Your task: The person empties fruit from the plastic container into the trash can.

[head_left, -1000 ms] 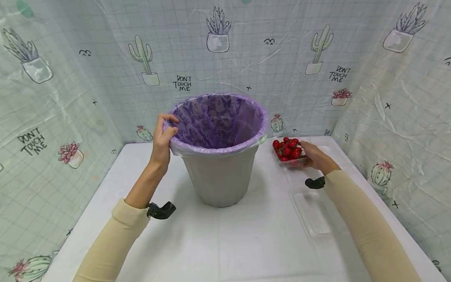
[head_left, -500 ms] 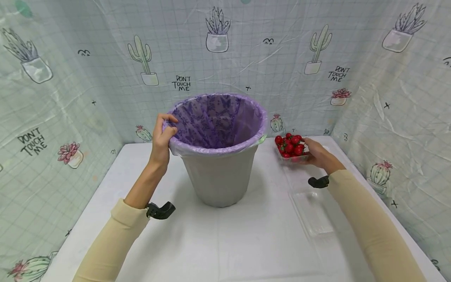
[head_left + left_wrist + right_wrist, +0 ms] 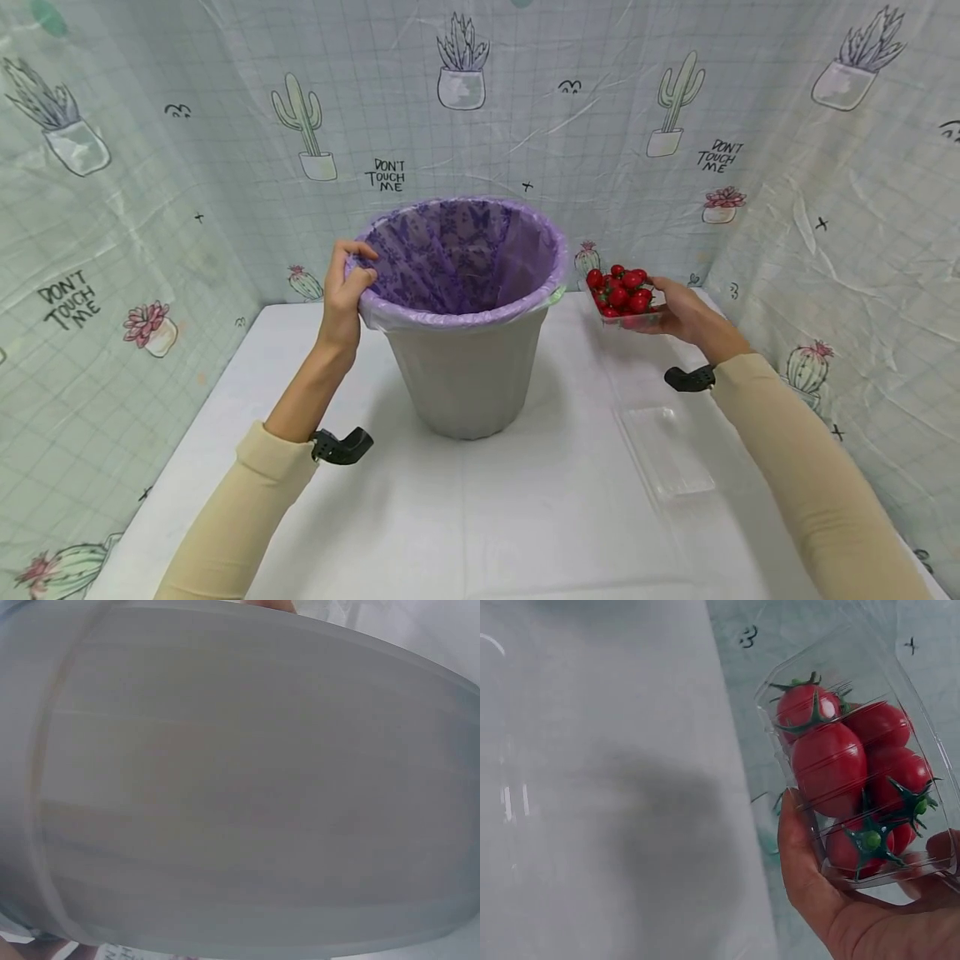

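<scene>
A grey trash bin (image 3: 465,379) stands upright on the table, lined with a purple patterned bag (image 3: 442,258) folded over its rim. My left hand (image 3: 343,300) grips the rim at the left, its thumb outside the fingers' edge hold. The bin's wall (image 3: 247,780) fills most of the left wrist view. At the back right, my right hand (image 3: 686,312) holds a clear plastic box (image 3: 636,320) by its right end. Several red cherry tomatoes (image 3: 618,292) with green stems lie inside it. In the right wrist view, the box (image 3: 862,881) appears raised off the white table.
A clear plastic lid or tray (image 3: 671,454) lies on the white table (image 3: 525,517), front right of the bin. Cactus-printed sheeting (image 3: 495,150) hangs behind and along both sides of the table.
My right hand has raised the box of tomatoes from the table and shifted it slightly to the right. The left hand and the bin have stayed in place.
</scene>
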The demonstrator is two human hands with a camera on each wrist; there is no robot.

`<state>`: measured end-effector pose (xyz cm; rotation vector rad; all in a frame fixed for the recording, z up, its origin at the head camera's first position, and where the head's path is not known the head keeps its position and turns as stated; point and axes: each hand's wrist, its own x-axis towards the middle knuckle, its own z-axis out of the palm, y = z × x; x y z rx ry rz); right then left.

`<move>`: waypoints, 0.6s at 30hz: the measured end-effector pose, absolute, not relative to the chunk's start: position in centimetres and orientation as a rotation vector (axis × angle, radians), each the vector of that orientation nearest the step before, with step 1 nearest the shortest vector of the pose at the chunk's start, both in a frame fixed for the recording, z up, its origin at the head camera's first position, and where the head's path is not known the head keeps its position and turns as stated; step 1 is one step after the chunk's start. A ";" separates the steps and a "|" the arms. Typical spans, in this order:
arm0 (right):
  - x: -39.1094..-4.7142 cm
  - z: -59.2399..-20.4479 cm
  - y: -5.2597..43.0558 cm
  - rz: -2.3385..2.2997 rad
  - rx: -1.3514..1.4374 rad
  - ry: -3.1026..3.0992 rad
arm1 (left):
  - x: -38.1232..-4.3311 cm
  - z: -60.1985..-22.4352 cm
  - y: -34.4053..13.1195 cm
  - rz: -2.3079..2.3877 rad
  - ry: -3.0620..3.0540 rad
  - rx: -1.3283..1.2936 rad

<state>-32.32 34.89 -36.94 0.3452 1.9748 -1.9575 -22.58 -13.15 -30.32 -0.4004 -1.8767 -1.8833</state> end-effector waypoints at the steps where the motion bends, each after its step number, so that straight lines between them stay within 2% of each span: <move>1: -32.2 -36.5 34.8 -1.957 0.338 1.975 | -22.6 -30.3 -13.2 -1.882 -1.876 -0.401; 18: -30.2 -29.5 33.4 -1.999 0.196 1.949 | -22.5 -30.3 -13.1 -1.888 -1.871 -0.398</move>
